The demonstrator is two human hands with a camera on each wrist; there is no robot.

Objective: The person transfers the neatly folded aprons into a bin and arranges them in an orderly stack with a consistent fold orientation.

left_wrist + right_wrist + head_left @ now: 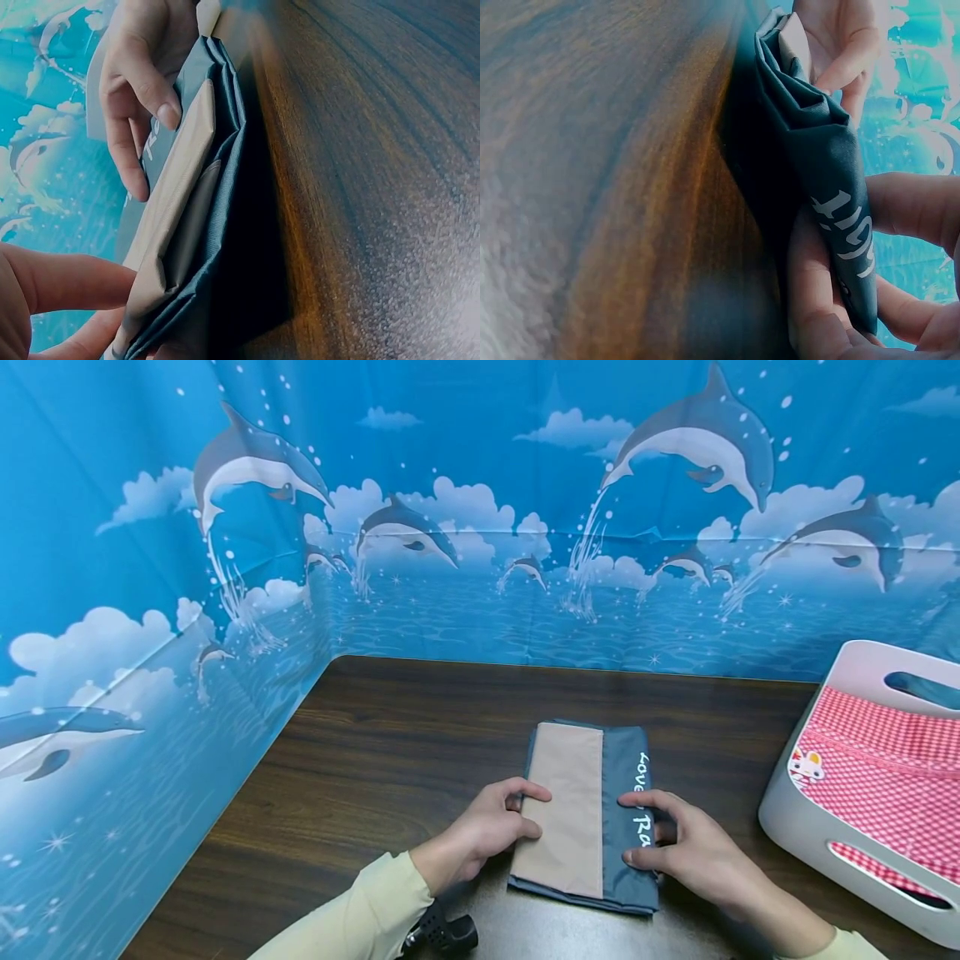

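A folded dark teal cloth (626, 881) with a beige panel (566, 835) and white lettering lies over the brown table in the head view. My left hand (487, 827) grips its left edge, thumb and index finger on the beige panel. At the opposite edge, my right hand (693, 852) pinches the teal strip beside the lettering. The right wrist view shows fingers (814, 277) of that hand under the cloth (817, 161) and others above it. Several stacked layers of the cloth (225, 202) show at its near end in the left wrist view.
To the right stands a light plastic basket (795, 835) with red-and-white checked cloth (885, 768) in it. A curtain with dolphins (450, 627) borders the table (360, 752) at the back and left. A black device (450, 935) sits by my left wrist.
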